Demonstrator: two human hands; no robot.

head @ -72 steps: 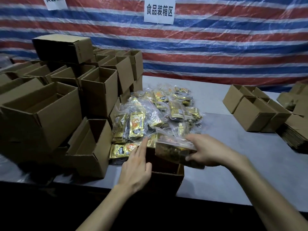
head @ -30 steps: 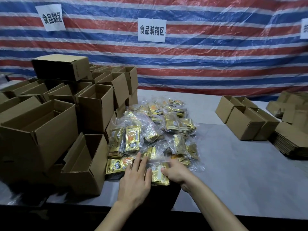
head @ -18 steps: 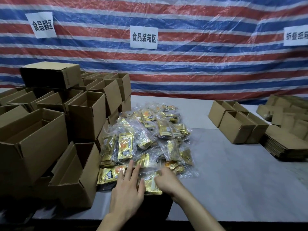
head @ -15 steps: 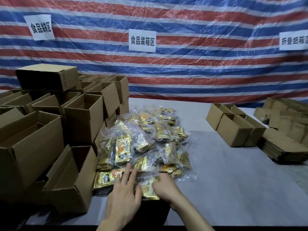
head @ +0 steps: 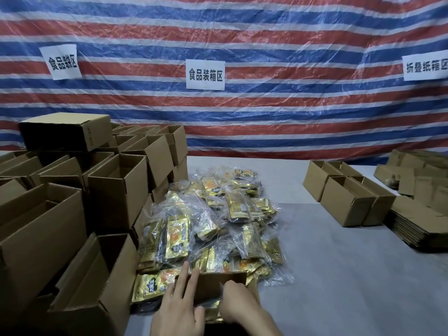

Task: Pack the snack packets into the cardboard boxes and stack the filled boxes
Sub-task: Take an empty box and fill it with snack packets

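One flap [head: 213,284] newly raised, left hand [head: 179,316], right hand [head: 240,305]

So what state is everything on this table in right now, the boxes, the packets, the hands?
Box in front: one flap partly folded in over packets.
Left hand: fingers straight, resting on that flap.
Right hand: fingers curled at the box mouth, grip unclear.
Snack packets: loose heap, unpacked.
Boxes on the left: open, stacked.
Top box: looks closed.
Boxes on the right: open.
Flat cartons: folded flat, piled.
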